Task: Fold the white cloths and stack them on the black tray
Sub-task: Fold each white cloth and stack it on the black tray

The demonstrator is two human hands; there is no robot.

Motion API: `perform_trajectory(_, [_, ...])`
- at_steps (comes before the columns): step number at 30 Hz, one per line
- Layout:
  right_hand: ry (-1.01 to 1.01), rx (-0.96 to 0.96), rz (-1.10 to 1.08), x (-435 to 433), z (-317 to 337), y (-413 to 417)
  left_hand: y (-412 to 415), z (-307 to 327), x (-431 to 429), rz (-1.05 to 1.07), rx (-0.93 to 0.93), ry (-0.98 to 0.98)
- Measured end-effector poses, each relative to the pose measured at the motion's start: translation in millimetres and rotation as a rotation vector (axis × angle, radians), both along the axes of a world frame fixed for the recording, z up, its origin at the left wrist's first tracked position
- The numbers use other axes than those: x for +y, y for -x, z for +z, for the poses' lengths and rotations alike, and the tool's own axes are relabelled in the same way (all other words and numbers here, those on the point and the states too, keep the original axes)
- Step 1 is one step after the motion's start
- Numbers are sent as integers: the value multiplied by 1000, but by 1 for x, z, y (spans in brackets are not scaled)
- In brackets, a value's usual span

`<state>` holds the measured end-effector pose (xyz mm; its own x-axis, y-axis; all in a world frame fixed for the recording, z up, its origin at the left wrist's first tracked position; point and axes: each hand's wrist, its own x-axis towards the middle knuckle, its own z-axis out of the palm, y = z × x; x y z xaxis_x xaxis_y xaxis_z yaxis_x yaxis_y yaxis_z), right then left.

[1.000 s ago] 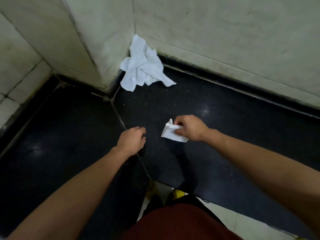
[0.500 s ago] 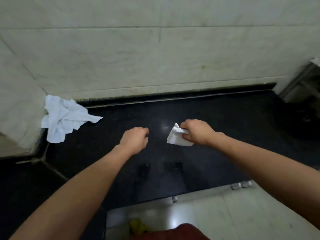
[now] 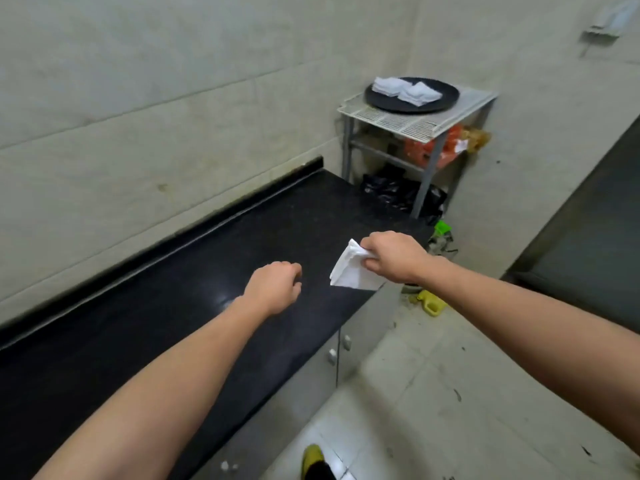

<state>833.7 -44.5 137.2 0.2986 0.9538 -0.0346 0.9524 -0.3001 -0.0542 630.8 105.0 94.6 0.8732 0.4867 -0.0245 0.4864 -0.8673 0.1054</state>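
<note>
We have turned right along the black counter point(image 3: 156, 306), so the rack point(image 3: 415, 125) past the counter's far end now comes into view. Our right hand point(image 3: 394, 256) still pinches a folded white cloth point(image 3: 349, 273) over the counter's front edge, near that far end. Our left hand point(image 3: 273, 287) hovers above the counter, fingers curled under and holding nothing. On the rack beyond the counter sits the black tray point(image 3: 441, 102), with folded cloths point(image 3: 405, 90) stacked on it.

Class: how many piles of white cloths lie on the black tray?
2. The left pile lies near the rim of the black tray; the right pile beside it, toward the middle. Cloths within each may be hidden.
</note>
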Motion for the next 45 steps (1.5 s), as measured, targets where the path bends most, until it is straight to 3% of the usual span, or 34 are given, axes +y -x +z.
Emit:
perform_trajectory(10, [15, -7, -278, -83, -8, -189, -231, -6, -31, -299, 9, -18])
perform_trajectory(19, [-74, 15, -370, -61, 28, -386, -452, 29, 11, -400, -104, -24])
perform_trajectory(26, [-181, -22, -391, -40, 63, -506, -571, 55, 33, -400, -165, -21])
perform_trajectory(32, [-238, 3, -261, -3, 83, -612, -650, 58, 59, -263, -222, -55])
perform_trajectory(40, [-231, 37, -16, 79, 123, -756, -736, 74, 81, 104, -336, -21])
perform_trajectory(45, [-264, 41, 56, 143, 144, -794, -750, 76, 102, 264, -317, -28])
